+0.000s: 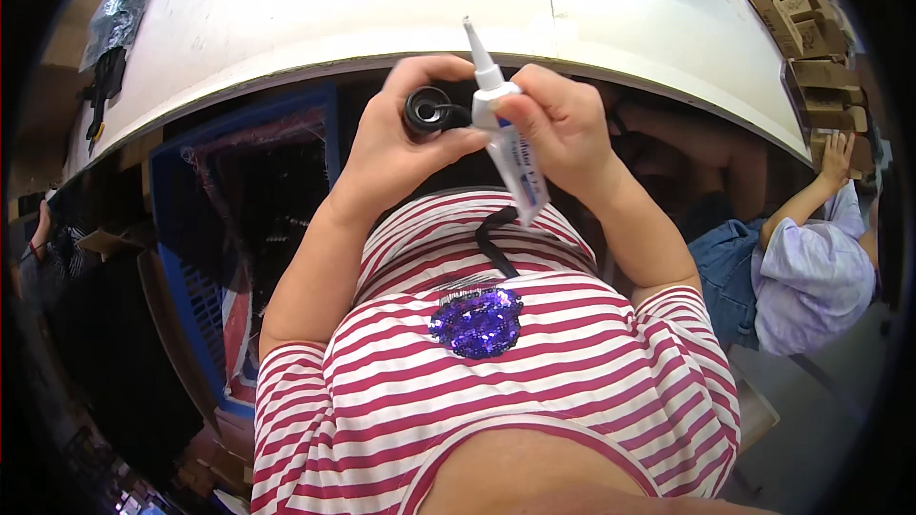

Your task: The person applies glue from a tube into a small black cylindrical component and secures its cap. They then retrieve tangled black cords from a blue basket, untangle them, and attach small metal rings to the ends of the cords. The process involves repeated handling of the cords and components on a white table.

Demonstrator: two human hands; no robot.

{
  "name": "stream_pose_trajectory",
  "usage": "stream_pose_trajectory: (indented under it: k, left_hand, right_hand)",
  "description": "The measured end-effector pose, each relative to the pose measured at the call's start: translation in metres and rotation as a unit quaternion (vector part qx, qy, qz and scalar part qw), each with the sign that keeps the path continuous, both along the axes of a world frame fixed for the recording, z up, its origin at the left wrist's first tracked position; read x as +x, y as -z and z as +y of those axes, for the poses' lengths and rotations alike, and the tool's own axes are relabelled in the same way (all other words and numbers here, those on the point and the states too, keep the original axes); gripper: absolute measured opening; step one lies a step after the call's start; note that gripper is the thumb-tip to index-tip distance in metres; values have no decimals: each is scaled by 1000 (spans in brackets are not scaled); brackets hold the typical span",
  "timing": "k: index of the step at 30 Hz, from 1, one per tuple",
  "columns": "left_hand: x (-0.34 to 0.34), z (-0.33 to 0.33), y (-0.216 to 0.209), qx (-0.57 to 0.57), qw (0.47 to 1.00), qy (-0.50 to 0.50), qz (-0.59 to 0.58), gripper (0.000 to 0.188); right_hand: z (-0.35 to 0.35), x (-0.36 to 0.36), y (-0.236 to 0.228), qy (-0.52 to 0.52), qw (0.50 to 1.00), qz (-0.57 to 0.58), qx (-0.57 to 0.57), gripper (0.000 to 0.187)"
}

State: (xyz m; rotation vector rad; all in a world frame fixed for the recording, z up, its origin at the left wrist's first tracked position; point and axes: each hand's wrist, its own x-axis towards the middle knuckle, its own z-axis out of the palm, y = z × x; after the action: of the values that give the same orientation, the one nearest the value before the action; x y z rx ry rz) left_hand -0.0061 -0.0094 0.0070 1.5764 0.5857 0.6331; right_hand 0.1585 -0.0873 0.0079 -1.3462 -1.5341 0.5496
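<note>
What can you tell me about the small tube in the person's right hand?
The tube is small, white, seemingly soft plastic, with blue print and a long, thin, pale nozzle pointing up and slightly left. It is tilted, its flat end down toward the striped shirt. The right hand pinches it near the neck; the left hand holds a black round part beside it.
</note>
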Motion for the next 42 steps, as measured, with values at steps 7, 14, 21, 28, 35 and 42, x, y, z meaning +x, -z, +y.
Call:
stream_pose_trajectory:
  k: [7,14,21,28,35,42]
  left_hand:
    - [-16,8,25,-59,991,50,-113,38]
    - [-24,9,16,53,991,51,-107,63]
    - [-29,0,4,39,996,17,-75,25]
    - [-31,-9,5,46,999,20,-22,18]
    - [-40,-2,19,146,989,-10,-17,14]
    - [-36,-4,19,161,987,-14,-6,13]
  right_hand:
    - [-9,23,-20,-170,819,513,-190,36]
    - [-15,10,-17,-299,666,630,-264,45]
    - [-23,-8,-22,-299,637,642,-305,44]
    - [-26,-15,-17,-301,633,634,-325,41]
    - [-21,-38,-13,-281,684,590,-325,39]
    - [-21,-36,-16,-236,701,570,-359,39]
